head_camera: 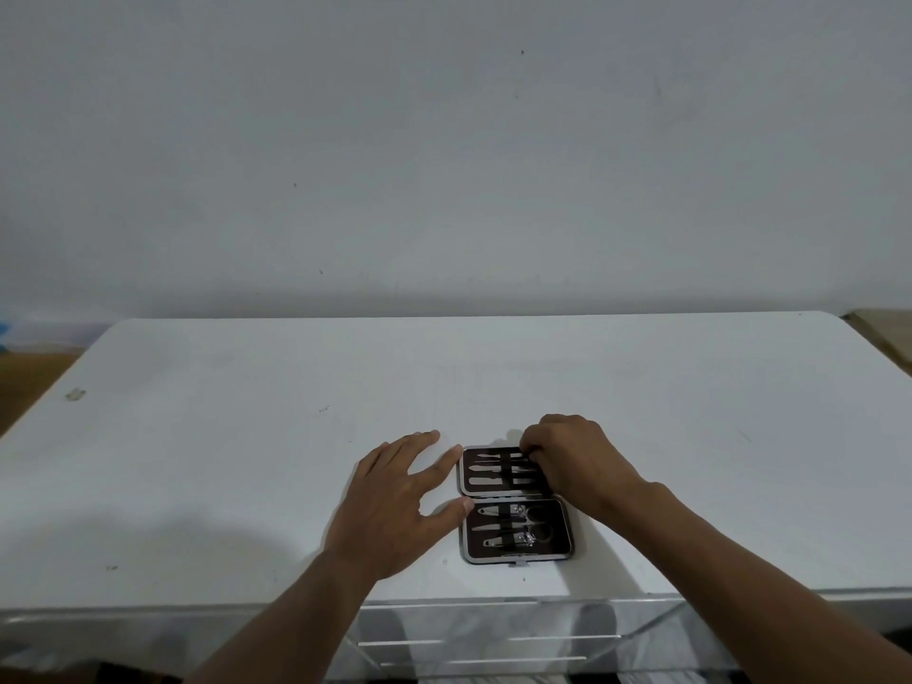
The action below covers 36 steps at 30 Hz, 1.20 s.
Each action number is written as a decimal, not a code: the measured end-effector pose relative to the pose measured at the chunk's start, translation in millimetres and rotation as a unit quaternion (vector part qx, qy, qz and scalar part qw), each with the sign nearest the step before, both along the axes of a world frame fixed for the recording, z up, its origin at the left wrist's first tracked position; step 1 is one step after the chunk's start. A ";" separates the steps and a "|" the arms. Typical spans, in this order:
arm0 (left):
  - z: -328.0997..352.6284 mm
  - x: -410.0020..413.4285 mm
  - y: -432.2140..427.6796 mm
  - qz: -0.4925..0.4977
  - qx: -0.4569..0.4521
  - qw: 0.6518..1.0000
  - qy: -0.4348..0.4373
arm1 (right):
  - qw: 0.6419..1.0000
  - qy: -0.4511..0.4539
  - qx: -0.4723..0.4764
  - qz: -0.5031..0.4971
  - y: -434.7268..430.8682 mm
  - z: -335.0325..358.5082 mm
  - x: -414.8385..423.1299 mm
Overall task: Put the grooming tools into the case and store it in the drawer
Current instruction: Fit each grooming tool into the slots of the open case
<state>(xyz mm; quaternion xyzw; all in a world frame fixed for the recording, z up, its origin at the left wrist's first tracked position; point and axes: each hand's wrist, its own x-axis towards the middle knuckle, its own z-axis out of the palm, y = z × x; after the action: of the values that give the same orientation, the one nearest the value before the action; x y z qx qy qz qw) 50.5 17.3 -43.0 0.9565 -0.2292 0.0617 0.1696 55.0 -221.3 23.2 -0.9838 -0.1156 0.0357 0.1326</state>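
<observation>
A small dark case [515, 506] lies unfolded flat on the white table [247, 436], near its front edge. Several metal grooming tools [498, 528] sit under black straps in both halves, with scissors [538, 523] in the near half. My left hand [399, 506] rests flat on the table with fingers spread, its fingertips touching the case's left edge. My right hand [575, 461] is curled over the far half's right side, fingertips pinched at a tool [518, 469] there. What the fingers grip is hidden.
A clear acrylic drawer unit [518, 639] stands below the table's front edge, pulled out toward me. A grey wall rises behind the table. Wooden floor shows at the far left and right corners.
</observation>
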 end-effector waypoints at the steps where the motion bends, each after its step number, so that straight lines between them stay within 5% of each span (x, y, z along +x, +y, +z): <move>1: 0.2 -0.1 -0.1 0.000 0.001 1.000 0.000 | 1.000 0.001 0.004 -0.002 1.1 -0.6 0.8; 29: 0.9 0.6 0.8 0.005 0.004 1.000 0.006 | 0.992 -0.019 0.081 -0.095 2.0 -1.0 -17.5; 36: 5.6 0.3 -0.5 0.007 0.005 1.000 0.018 | 0.957 0.159 0.168 -0.177 -19.4 2.9 -32.5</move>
<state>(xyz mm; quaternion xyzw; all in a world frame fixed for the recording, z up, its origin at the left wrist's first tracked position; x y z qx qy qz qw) 50.8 16.7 -37.4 0.9599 -0.2198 0.0445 0.1683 22.5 -240.7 26.1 -0.9335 0.0787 0.1475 0.3171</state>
